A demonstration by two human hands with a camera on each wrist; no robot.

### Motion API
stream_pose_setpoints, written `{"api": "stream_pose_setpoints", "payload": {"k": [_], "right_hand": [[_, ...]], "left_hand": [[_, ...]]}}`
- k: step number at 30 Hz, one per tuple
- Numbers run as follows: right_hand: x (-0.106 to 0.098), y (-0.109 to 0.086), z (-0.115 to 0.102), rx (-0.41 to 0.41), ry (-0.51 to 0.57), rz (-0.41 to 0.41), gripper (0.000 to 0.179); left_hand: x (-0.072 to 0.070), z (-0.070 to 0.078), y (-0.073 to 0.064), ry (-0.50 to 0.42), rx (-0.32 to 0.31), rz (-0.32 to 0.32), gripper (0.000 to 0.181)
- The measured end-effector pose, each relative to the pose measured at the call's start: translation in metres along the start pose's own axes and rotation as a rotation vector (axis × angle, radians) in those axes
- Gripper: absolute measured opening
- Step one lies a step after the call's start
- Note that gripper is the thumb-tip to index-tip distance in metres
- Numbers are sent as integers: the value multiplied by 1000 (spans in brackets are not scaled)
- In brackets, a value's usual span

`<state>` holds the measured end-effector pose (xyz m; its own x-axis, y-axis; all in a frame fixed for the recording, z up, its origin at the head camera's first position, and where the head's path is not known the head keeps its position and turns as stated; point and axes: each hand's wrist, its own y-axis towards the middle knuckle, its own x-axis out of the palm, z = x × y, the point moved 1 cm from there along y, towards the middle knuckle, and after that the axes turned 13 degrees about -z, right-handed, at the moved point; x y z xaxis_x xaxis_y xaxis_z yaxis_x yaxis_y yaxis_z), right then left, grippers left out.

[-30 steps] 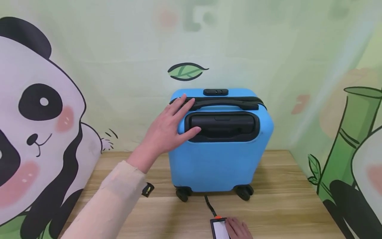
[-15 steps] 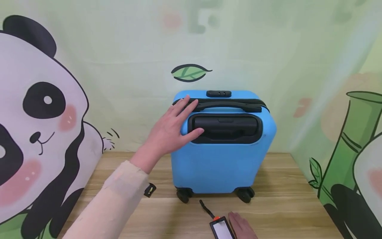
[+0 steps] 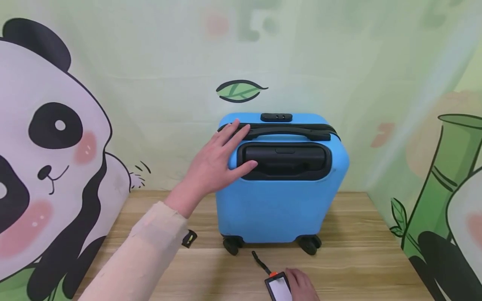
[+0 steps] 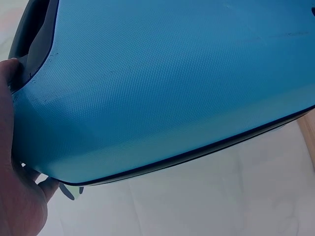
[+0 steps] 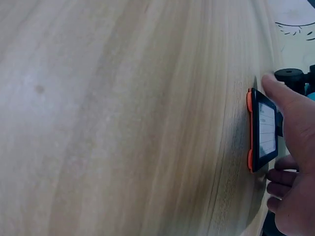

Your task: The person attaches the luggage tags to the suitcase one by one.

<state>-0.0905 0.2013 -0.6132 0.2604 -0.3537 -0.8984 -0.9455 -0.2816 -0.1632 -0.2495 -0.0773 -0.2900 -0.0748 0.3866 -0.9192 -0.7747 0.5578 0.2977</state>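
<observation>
A blue hard-shell suitcase (image 3: pixel 278 209) stands upright on its black wheels, its black side handle (image 3: pixel 286 132) on top. My left hand (image 3: pixel 211 163) rests on its upper left corner, fingers spread over the top and thumb at the black recessed panel (image 3: pixel 284 161). The left wrist view shows this thumb at the panel's edge and fingertips past the shell's edge. In front of the suitcase lies a black and orange luggage tag (image 3: pixel 279 288) with a white card and short black strap. My right hand (image 3: pixel 303 286) is at its right edge, its fingers loosely bent.
A wooden table (image 3: pixel 361 259) bears the suitcase and tag. Close to my left sleeve lies a small black piece (image 3: pixel 189 238) with a yellow mark. Behind stands a green backdrop (image 3: pixel 169 104) with printed pandas and bamboo.
Since a second ago, the tag has turned slightly and its strap has swung left. My right hand lifted off the tag, then came back to its right edge. The left hand stays put.
</observation>
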Motion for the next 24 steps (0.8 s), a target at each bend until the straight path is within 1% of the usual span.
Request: {"api": "stream_pose_setpoints", "payload": {"k": [3,5,7,10,13,14,16,18,23,24], "right_hand": [[-3,1,2,-53,-75,11,109],[-6,3,3,-83,-99,4,104],[-9,4,4,-110,-90,-18,99],[-15,7,5,-143,-47,-74,93],[-20,10,6,-162,6,-136,91],[-21,10,7,-167,20,-142,91],[-21,10,7,-182,42,-138,91],[-22,10,6,-176,67,-133,91],[-26,9,4,-137,191,-128,89],[-26,8,4,-143,210,-117,87]], "left_hand": [[0,0,0,-4,2,2,86],[0,1,0,-5,1,1,86],[0,0,0,-4,-1,1,86],[0,0,0,0,-6,0,86],[0,0,0,2,-4,-2,87],[0,1,0,1,-3,-4,87],[0,1,1,1,-2,-7,87],[0,1,1,0,-4,-9,87],[0,1,0,-2,-13,-9,87],[0,1,0,-1,-12,-8,87]]}}
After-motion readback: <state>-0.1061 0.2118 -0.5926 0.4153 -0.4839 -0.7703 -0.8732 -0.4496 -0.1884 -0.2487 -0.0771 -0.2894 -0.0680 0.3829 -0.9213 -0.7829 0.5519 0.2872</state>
